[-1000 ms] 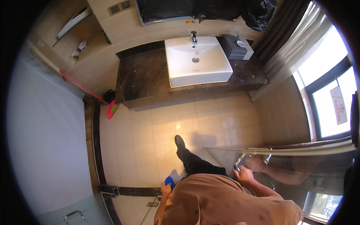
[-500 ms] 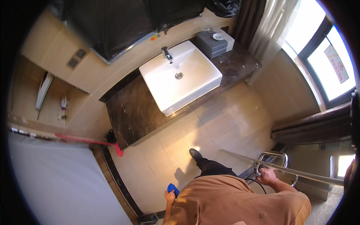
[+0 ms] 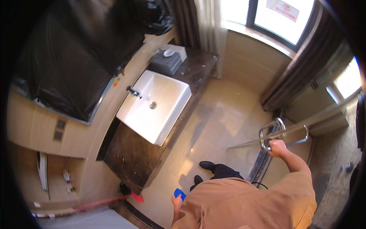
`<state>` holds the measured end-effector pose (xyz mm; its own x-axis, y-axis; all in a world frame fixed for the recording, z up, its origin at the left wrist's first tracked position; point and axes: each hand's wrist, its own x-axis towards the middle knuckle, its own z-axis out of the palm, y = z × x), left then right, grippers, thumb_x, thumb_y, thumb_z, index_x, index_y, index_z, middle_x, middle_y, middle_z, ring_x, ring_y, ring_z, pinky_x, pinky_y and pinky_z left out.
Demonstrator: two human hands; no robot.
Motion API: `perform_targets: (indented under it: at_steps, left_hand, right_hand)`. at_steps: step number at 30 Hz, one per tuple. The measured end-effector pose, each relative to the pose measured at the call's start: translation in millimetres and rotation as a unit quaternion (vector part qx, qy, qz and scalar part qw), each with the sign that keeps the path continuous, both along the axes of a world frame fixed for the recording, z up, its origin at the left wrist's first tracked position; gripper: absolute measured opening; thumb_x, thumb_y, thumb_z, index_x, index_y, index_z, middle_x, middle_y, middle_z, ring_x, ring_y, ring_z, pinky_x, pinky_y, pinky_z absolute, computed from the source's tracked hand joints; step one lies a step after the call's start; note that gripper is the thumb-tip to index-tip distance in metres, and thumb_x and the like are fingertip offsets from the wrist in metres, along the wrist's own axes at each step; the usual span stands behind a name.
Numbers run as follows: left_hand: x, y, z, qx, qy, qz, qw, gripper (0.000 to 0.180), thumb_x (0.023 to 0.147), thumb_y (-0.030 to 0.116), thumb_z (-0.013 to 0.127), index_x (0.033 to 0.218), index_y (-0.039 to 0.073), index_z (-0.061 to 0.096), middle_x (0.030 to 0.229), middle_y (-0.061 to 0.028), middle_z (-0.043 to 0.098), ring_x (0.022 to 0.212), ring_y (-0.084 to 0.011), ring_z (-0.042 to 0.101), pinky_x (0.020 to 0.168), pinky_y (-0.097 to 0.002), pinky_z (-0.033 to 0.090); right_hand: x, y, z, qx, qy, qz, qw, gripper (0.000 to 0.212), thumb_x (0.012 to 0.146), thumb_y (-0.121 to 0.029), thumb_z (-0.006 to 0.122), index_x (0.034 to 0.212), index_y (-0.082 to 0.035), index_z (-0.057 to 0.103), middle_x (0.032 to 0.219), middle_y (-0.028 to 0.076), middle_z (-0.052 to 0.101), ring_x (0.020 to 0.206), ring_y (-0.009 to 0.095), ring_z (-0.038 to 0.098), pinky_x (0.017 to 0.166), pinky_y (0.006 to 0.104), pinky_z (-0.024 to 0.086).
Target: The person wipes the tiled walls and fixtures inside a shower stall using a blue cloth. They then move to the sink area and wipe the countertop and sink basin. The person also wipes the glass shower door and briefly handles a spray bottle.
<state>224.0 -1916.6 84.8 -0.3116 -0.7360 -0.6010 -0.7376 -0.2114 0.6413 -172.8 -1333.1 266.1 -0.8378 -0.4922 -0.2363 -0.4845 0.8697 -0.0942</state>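
Note:
My left hand (image 3: pixel 177 201), low beside my body, is closed round a small blue cloth (image 3: pixel 180 194). Out to the right, my right hand (image 3: pixel 277 147) grips the curved chrome handle (image 3: pixel 263 139) of a glass door (image 3: pixel 248 143), which I see nearly edge-on. Both hands are well apart from the white basin (image 3: pixel 156 107). That basin sits with its black tap (image 3: pixel 132 91) on a dark stone counter (image 3: pixel 131 150).
Grey boxes (image 3: pixel 166 63) with a small white dish stand at the counter's far end. A red-handled broom (image 3: pixel 103 201) lies by its near end. Dark curtains (image 3: pixel 293 72) hang beside the window. Pale floor tiles (image 3: pixel 213 114) run between counter and door; a wall niche (image 3: pixel 57 175) is at left.
My view has turned to the right, so the basin and counter sit further left. My right hand keeps hold of the door handle, and the blue cloth stays in my left.

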Motion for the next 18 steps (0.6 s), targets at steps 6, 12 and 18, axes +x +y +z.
perform_targets:
  at_steps: [6,12,18]
  left_hand:
    - [45,-74,-75,-0.066,-0.021,-0.177,0.982,0.032,0.077,0.020,0.083,0.091,-0.005,0.068,0.087,-0.0130,0.073,0.079,-0.0217,0.066,0.075,-0.0400,0.055]
    - [37,-101,-8,-0.004,-0.063,-0.211,0.976,0.029,0.079,0.010,0.078,0.103,-0.003,0.069,0.098,-0.0154,0.073,0.082,-0.0245,0.069,0.077,-0.0398,0.056]
    - [93,-138,-64,-0.017,-0.073,-0.285,0.956,0.030,0.078,0.015,0.078,0.101,-0.003,0.071,0.097,-0.0165,0.075,0.086,-0.0256,0.070,0.080,-0.0403,0.056]
  right_hand:
    - [37,-72,-8,0.003,0.206,-0.174,0.963,0.029,0.064,-0.013,0.074,0.087,-0.007,0.057,0.089,0.014,0.062,0.093,0.034,0.060,0.088,0.0481,0.042]
    - [91,-134,-16,0.018,0.175,-0.349,0.921,0.080,0.073,-0.034,0.078,0.129,0.008,0.039,0.118,0.021,0.049,0.123,0.040,0.045,0.120,0.0610,0.020]
    - [101,-138,-4,0.039,0.114,-0.348,0.930,0.077,0.073,-0.032,0.078,0.130,0.006,0.040,0.124,0.021,0.050,0.128,0.039,0.043,0.121,0.0604,0.018]
